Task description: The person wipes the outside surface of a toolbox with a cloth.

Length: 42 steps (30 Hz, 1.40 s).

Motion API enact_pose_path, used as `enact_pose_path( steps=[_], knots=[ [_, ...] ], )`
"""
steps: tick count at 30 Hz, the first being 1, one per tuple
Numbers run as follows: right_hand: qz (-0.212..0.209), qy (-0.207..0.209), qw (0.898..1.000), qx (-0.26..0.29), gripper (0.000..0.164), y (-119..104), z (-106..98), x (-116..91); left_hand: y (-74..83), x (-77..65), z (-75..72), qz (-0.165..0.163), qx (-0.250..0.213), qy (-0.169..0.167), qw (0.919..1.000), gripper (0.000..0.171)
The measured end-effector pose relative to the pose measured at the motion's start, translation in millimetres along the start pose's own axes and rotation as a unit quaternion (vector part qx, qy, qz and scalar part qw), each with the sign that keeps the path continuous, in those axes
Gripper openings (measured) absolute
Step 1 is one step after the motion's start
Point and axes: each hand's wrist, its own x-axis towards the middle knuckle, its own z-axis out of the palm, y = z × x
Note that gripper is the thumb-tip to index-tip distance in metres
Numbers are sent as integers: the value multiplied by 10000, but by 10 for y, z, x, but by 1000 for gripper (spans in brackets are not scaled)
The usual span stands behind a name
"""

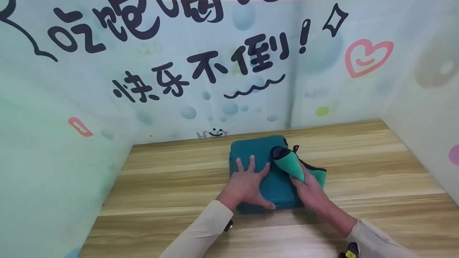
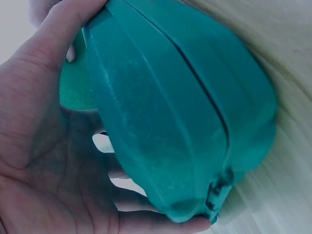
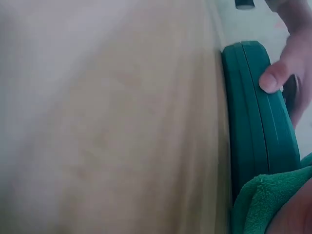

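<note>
A closed teal case [image 1: 258,150] with a zip or seam line round its side lies flat on the wooden table. My left hand [image 1: 247,186] rests on its top with fingers spread, the thumb at the near edge. Seen from the left wrist, that hand [image 2: 58,161] spans the case [image 2: 156,97]. My right hand [image 1: 312,190] grips a green towel [image 1: 290,165] with dark edging and a small loop, bunched over the case's right side. In the right wrist view the fluffy towel [image 3: 273,195] touches the near right corner of the case [image 3: 258,117].
The wood-grain table [image 1: 172,190] extends to both sides of the case. A printed wall [image 1: 179,114] with writing and bubbles stands close behind it, and side walls rise at left and right.
</note>
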Motion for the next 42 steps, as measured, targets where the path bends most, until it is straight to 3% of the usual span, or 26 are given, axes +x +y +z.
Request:
enact_pose_path(
  steps=[7, 15, 25, 42],
  knots=[
    [380, 198, 9975, 557, 47, 7, -135, 263, 22, 62, -44, -141, 25, -61, 9999, 122],
    [990, -30, 9914, 856, 58, 26, -261, 502, 46, 157, -69, -242, -38, -127, 9996, 123],
    [957, 24, 9924, 769, 64, 60, -370, 706, 60, 247, -100, -219, -141, -164, 9995, 121],
    [1365, -264, 9863, 883, 72, 22, -541, 945, 98, 312, -135, -171, -107, -254, 9995, 122]
  ],
)
